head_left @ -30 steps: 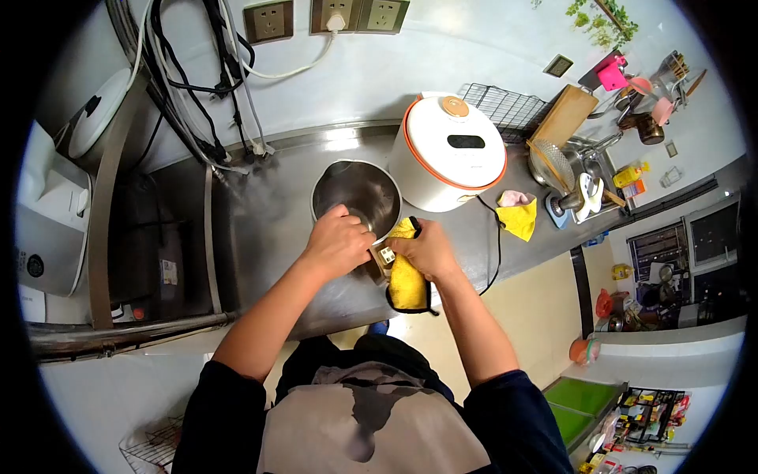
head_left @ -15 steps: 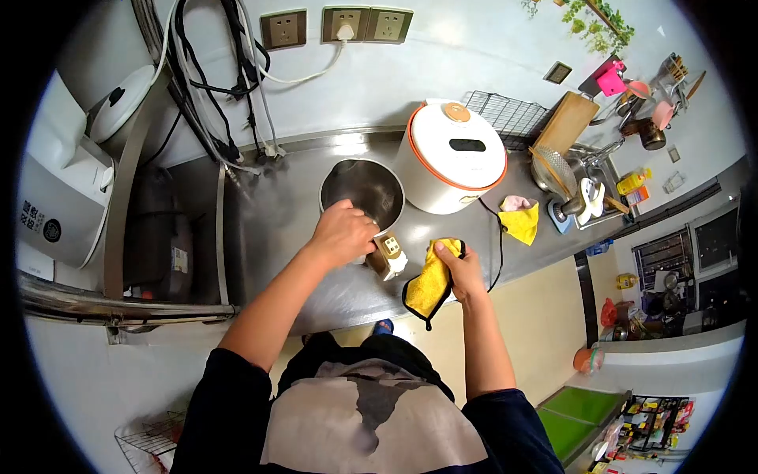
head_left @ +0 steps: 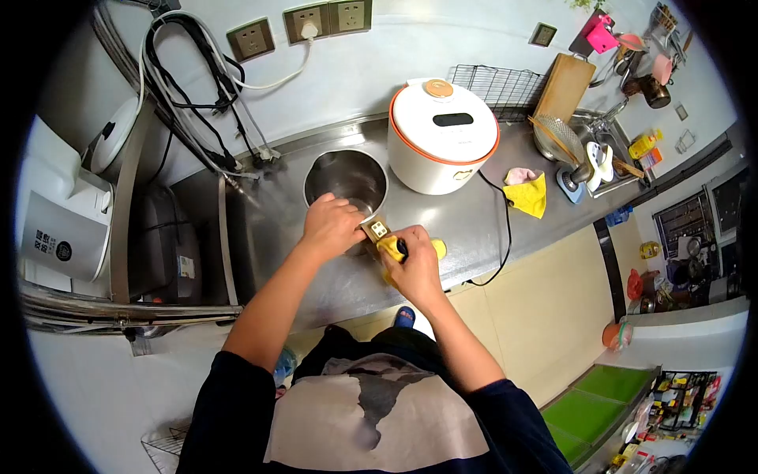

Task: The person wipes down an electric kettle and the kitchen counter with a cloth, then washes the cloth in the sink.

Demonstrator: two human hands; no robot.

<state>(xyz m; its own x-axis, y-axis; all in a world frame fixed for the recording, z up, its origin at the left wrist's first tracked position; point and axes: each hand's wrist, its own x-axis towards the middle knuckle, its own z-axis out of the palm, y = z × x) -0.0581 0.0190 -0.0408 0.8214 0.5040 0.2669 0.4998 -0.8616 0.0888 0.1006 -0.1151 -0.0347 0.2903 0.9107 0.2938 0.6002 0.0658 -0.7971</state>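
Note:
A round metal pot point(head_left: 346, 175) stands on the steel counter, its inside facing up. Its brown-gold handle point(head_left: 378, 229), which has a small light panel on top, points toward me. My left hand point(head_left: 332, 227) is closed over the near rim, beside the base of the handle. In my right hand point(head_left: 414, 267) a yellow cloth point(head_left: 390, 250) with black edging is bunched up and pressed against the handle. My fingers cover much of the handle and part of the cloth.
A white rice cooker point(head_left: 444, 142) with an orange rim stands just right of the pot. Beyond it are a second yellow cloth point(head_left: 529, 193), a black cord point(head_left: 508, 229), a strainer point(head_left: 553, 138) and the sink point(head_left: 608, 178). A steel rail point(head_left: 126, 308) runs at left.
My right hand has moved left with the yellow cloth, from beside the handle onto it. My left hand stays at the pot's rim. The view has shifted slightly.

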